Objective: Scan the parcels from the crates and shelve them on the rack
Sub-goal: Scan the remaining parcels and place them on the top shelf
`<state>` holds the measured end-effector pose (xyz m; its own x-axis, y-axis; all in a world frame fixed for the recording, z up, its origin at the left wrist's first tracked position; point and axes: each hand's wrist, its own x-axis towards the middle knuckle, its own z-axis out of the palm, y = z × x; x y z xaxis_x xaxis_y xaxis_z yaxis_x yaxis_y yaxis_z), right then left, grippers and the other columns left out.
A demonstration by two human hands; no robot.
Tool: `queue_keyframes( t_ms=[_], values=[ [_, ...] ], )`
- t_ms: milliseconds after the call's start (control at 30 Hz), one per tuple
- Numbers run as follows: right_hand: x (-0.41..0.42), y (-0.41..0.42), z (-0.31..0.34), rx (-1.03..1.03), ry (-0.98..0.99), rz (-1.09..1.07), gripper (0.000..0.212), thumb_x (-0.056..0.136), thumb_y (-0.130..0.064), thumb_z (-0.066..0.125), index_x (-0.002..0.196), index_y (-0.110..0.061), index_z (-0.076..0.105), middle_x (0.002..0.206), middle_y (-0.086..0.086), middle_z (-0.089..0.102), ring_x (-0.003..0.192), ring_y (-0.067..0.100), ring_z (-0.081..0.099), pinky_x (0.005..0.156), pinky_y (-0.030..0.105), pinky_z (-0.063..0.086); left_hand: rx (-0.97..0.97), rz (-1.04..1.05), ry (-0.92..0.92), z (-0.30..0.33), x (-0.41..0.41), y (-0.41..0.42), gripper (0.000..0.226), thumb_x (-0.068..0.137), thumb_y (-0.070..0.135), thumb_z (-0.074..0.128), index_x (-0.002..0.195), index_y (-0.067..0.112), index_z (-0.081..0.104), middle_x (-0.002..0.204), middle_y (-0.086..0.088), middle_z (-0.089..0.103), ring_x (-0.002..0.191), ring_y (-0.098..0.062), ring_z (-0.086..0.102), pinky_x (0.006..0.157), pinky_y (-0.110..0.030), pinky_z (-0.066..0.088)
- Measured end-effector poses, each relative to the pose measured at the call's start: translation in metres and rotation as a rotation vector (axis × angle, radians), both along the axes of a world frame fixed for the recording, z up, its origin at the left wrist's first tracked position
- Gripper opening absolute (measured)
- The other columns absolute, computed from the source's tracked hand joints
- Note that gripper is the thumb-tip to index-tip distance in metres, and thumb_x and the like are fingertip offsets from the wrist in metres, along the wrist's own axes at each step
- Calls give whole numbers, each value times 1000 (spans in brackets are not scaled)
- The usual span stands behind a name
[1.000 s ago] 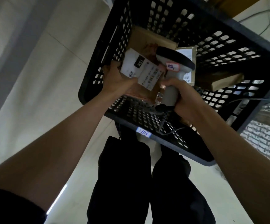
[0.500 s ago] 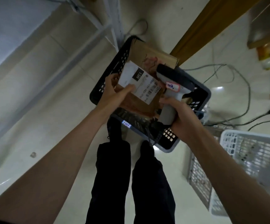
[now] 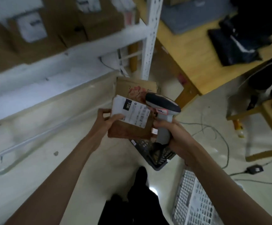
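My left hand (image 3: 106, 120) grips a flat brown cardboard parcel (image 3: 130, 129) by its left edge, thumb on its white shipping label (image 3: 131, 112). My right hand (image 3: 172, 133) holds a grey handheld barcode scanner (image 3: 162, 105) by its handle, its dark head over the parcel's right side. The black crate (image 3: 158, 156) lies on the floor below the parcel, mostly hidden. The white metal rack (image 3: 150, 36) stands ahead at the upper left, with several brown boxes (image 3: 34, 30) on its shelf.
A white perforated crate (image 3: 195, 203) sits on the floor at the lower right. A wooden table (image 3: 193, 51) with a dark bag stands to the right. Cables (image 3: 213, 132) trail over the floor. My dark trousers (image 3: 132, 205) show at the bottom.
The parcel and scanner have risen well above the black crate. The view has swung up from the crate toward the rack and its boxes.
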<state>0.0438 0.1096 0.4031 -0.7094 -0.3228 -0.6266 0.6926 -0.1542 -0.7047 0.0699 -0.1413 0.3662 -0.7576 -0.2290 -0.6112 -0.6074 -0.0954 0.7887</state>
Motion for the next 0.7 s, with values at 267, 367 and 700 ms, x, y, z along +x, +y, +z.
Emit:
queue_keyframes(
  t_ms=[267, 367, 700],
  values=[
    [52, -54, 109, -63, 156, 171, 32, 86, -8, 75, 117, -17, 74, 125, 23, 67, 105, 36, 67, 86, 46, 54, -135, 29, 158, 123, 108, -66, 94, 42, 59, 88, 123, 36, 47, 120, -8, 67, 108, -23, 68, 80, -36, 58],
    [82, -83, 150, -68, 251, 285, 38, 90, -3, 68, 127, -10, 65, 126, 24, 66, 107, 34, 65, 92, 50, 53, -218, 124, 228, 165, 163, -89, 90, 40, 63, 89, 118, 43, 47, 120, -4, 65, 110, -19, 65, 78, -33, 57],
    [175, -161, 282, 232, 1054, 549, 6, 89, -7, 66, 90, -6, 61, 66, 4, 62, 59, 16, 58, 60, 39, 49, -576, 383, 415, 328, 328, -173, 72, 41, 62, 87, 101, 61, 47, 108, 8, 65, 90, 4, 65, 70, -24, 50]
  ],
)
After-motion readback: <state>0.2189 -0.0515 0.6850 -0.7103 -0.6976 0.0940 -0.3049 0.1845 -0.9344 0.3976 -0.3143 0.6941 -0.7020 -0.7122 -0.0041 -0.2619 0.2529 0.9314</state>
